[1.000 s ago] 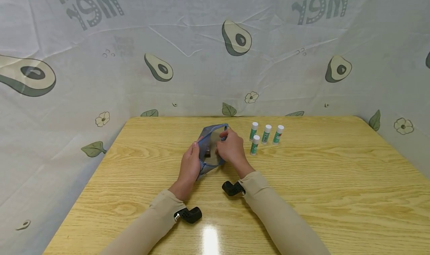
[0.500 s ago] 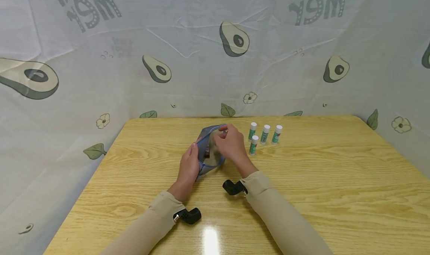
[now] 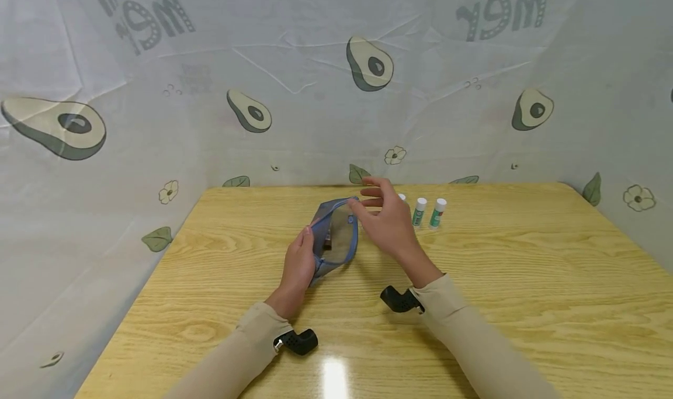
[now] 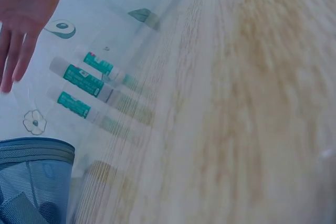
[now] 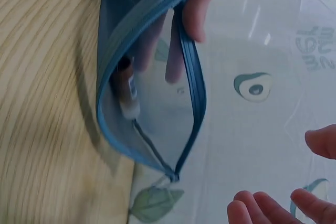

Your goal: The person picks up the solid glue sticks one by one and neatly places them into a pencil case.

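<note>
My left hand (image 3: 298, 264) grips the left edge of a blue mesh zip pouch (image 3: 342, 261), its thumb over the rim. The pouch is unzipped, its mouth spread wide. Inside lies a slim dark tube (image 5: 127, 87) with a pale end and a label. Just right of the pouch mouth, my right hand (image 3: 391, 224) is raised with fingers apart and holds nothing. Beyond it stand green glue sticks with white caps: one glue stick (image 3: 419, 213) and another glue stick (image 3: 437, 214) show well, while a white cap (image 3: 402, 197) peeks out beside the hand.
A wooden table (image 3: 505, 305) carries everything, with its far edge against a hanging cloth (image 3: 315, 142) printed with avocados. Black camera mounts stick out from both sleeves, one black mount (image 3: 301, 342) on the left and another black mount (image 3: 396, 299) on the right.
My right hand has drawn back from the pouch mouth to the right, its fingers spreading. It now covers the nearer glue sticks. The left hand keeps its grip on the pouch.
</note>
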Demonstrator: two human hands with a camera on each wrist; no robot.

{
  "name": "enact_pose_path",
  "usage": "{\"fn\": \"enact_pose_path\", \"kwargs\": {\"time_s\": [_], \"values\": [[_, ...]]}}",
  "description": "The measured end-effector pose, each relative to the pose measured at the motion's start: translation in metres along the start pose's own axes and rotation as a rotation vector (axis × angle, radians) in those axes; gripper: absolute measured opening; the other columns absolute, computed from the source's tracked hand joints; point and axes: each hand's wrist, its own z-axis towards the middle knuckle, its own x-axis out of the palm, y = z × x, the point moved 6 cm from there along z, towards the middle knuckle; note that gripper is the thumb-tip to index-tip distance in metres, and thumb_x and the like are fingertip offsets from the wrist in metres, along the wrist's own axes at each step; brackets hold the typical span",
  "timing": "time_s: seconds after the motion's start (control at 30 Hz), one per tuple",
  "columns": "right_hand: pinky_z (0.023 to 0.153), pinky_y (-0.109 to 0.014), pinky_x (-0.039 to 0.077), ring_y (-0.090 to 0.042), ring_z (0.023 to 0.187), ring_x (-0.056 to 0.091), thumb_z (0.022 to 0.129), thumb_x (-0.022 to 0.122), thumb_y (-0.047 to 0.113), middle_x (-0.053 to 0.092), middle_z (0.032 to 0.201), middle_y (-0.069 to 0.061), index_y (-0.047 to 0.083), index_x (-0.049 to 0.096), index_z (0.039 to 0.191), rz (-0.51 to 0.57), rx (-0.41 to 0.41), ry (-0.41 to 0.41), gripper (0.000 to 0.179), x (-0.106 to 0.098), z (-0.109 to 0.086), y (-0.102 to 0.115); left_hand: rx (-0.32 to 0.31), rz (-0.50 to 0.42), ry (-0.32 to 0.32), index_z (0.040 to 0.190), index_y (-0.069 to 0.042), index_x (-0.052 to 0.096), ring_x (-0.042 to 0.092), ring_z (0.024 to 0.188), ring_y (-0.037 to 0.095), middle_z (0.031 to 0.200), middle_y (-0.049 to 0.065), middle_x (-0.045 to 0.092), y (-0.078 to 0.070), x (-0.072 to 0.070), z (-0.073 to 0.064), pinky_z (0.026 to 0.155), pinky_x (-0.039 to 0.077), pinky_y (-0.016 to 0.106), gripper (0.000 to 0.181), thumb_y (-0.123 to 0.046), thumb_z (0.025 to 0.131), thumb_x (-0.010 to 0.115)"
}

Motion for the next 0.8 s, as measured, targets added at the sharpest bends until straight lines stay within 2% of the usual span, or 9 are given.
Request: {"fn": "enact_pose_path", "kwargs": {"time_s": [0.17,0.3,0.43,0.63,0.8], "values": [[0.097,-0.045,0.054,-0.025,0.12,0.06,0.094,0.066,0.042,0.06,0.133,-0.005,0.022,0.044,0.146,-0.025,-0.055,-0.037,0.059,-0.039,-0.009,-0.006,0.007,-0.005,-0.005,0.148,-0.029,0.047,0.027,0.15,0.023,0.159,0.0,0.037,0.001,-0.001,-0.001,0.124,0.023,0.048,0.051,-0.051,0.107,0.027],[0.099,-0.047,0.052,-0.023,0.12,0.06,0.094,0.066,0.042,0.06,0.134,-0.005,0.023,0.044,0.145,-0.061,-0.05,-0.092,0.059,-0.075,-0.014,-0.009,0.006,-0.024,0.009,0.149,-0.028,0.046,0.026,0.151,0.023,0.159,0.0,0.037,0.0,0.002,-0.001,0.124,0.023,0.048,0.051,-0.05,0.107,0.027],[0.101,-0.044,0.05,-0.018,0.119,0.06,0.094,0.066,0.04,0.059,0.135,-0.005,0.025,0.045,0.145,-0.047,-0.042,-0.16,0.056,-0.102,-0.017,-0.005,0.006,-0.027,0.019,0.149,-0.028,0.045,0.025,0.151,0.022,0.159,-0.001,0.036,-0.001,0.004,-0.002,0.124,0.022,0.048,0.051,-0.049,0.107,0.027],[0.1,-0.035,0.05,-0.01,0.116,0.06,0.094,0.066,0.039,0.061,0.134,-0.003,0.026,0.048,0.143,-0.011,-0.033,-0.178,0.054,-0.11,-0.018,0.001,0.003,0.008,0.009,0.15,-0.028,0.045,0.023,0.151,0.023,0.16,-0.001,0.033,-0.001,0.001,-0.002,0.124,0.022,0.049,0.051,-0.049,0.107,0.026],[0.102,-0.039,0.05,-0.014,0.117,0.061,0.094,0.066,0.039,0.061,0.134,0.0,0.025,0.049,0.142,-0.023,-0.039,-0.182,0.053,-0.109,-0.017,0.0,0.006,0.0,0.019,0.15,-0.028,0.044,0.022,0.152,0.023,0.161,-0.001,0.031,0.001,0.001,-0.002,0.124,0.022,0.05,0.051,-0.05,0.107,0.026]]}}
